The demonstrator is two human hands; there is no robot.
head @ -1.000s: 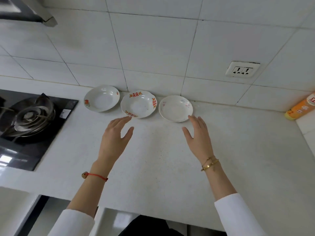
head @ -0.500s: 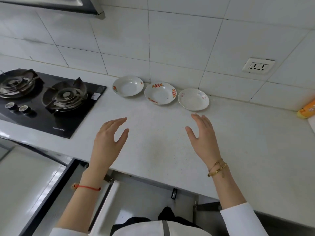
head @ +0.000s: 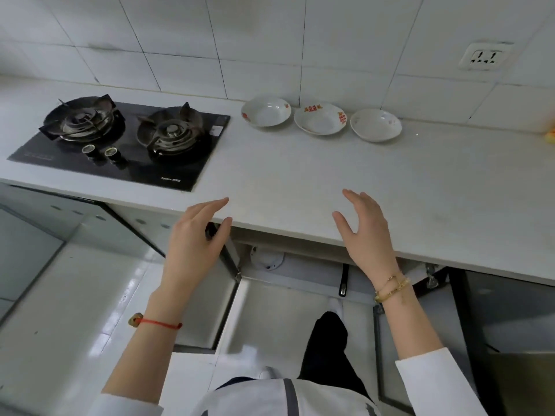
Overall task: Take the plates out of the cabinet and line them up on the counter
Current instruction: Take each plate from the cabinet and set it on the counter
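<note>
bare left hand [head: 192,250] and right hand [head: 368,232] hover open-palmed.

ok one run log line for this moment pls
plates: three in a row on counter, left plate, middle plate, right plate | left hand: open, empty | right hand: open, empty | cabinet: open below

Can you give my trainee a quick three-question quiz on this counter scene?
1. How many plates stand in the row by the tiled wall?
2. True or false: the right hand holds a plate.
3. What lies just left of the row: A) a sink, B) the gas hob, C) a kettle?

Key:
1. Three: the left plate, the middle plate, the right plate.
2. False; both it and the left hand are empty and open.
3. B.
</note>
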